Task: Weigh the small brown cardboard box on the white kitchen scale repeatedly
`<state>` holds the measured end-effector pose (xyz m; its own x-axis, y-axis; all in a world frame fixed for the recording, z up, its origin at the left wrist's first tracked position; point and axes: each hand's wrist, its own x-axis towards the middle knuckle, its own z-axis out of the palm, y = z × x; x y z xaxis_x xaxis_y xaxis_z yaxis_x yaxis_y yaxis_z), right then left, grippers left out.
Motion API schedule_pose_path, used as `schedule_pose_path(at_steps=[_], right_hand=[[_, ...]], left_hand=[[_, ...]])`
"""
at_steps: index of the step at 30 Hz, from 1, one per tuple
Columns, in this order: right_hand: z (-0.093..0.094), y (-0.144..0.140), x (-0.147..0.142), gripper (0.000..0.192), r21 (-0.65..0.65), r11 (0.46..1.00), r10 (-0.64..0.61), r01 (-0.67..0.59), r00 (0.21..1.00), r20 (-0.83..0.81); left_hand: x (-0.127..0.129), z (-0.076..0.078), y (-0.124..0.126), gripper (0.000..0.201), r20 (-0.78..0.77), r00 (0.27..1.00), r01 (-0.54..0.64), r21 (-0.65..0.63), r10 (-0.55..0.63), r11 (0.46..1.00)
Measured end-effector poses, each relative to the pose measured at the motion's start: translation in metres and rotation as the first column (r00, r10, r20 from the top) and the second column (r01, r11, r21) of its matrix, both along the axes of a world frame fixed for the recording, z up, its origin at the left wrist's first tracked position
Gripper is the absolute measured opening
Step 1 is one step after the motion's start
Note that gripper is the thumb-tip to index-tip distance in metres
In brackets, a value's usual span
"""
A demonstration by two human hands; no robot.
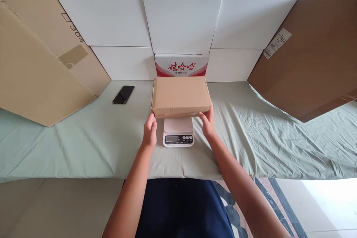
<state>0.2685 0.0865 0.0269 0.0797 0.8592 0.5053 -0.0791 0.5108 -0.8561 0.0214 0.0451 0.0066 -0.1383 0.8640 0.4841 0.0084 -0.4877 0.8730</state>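
A closed brown cardboard box (182,93) is gripped at its two near corners by my hands. My left hand (150,130) is closed on its left corner, thumb along the near side. On the right corner, my right hand (208,121) holds it with the thumb on the front face and the other fingers hidden. Below the box is a white digital kitchen scale (178,128), its display and buttons facing me. The box covers the back of the scale; I cannot tell whether the two touch.
A black smartphone (123,94) lies to the left on the green cloth (95,137). White boxes (182,24) form a wall behind, with a red-and-white printed carton (181,64) low in the middle. Large cardboard panels stand left (36,52) and right (312,52).
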Motion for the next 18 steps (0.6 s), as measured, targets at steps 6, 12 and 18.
schedule_pose_path(at_steps=[6,12,18], right_hand=[[-0.013,-0.033,0.004,0.059,-0.118,0.993,-0.030,0.030,1.000,0.003],[-0.020,-0.041,0.006,0.066,-0.131,0.991,-0.034,0.040,0.998,0.045],[-0.021,-0.041,0.004,0.067,-0.134,0.991,0.018,-0.011,0.998,0.055]], left_hand=[[0.000,-0.014,-0.028,0.083,0.045,0.999,0.032,-0.090,-0.028,0.995],[0.000,-0.018,-0.033,0.081,0.082,0.997,0.013,-0.127,-0.003,0.992],[-0.002,-0.019,-0.034,0.077,0.134,0.989,-0.049,-0.146,0.069,0.988]])
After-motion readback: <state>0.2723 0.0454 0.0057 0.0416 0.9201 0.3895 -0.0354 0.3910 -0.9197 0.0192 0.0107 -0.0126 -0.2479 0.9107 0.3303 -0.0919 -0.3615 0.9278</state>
